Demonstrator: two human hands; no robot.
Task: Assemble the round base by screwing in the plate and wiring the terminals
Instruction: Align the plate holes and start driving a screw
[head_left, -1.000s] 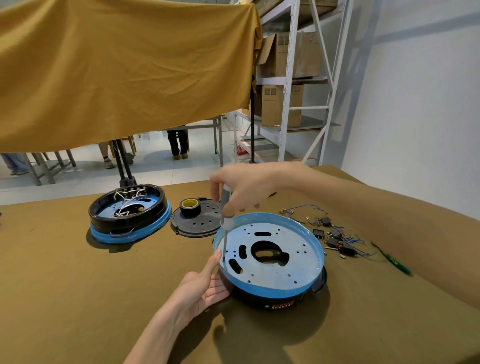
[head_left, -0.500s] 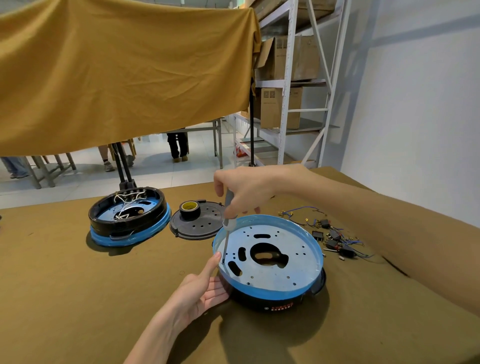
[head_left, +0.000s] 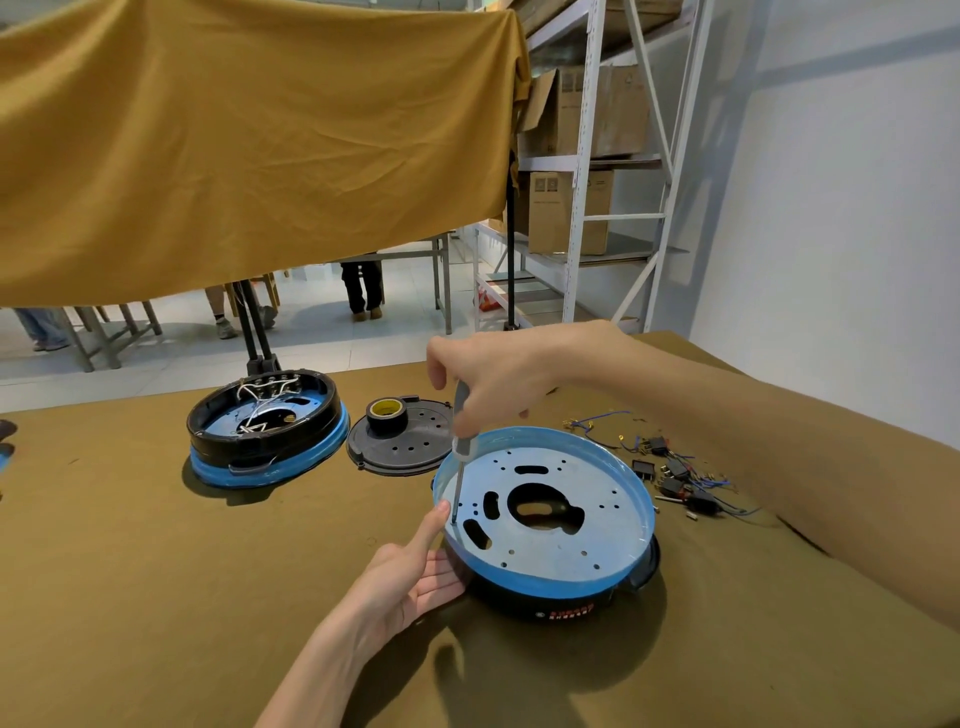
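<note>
Red print on black side wall of round base (head_left: 566, 597), front edge below blue rim: too small to read. Printed marks on cardboard boxes (head_left: 566, 208) behind: illegible.

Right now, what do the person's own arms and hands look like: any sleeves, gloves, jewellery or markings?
Both arms enter bare: no sleeve shows on the left forearm or the right forearm as far as the frame reaches. The left hand and the right hand wear no gloves. No ring, watch, bracelet or marking is visible on either. Nails look short and unpainted where they show.
</note>
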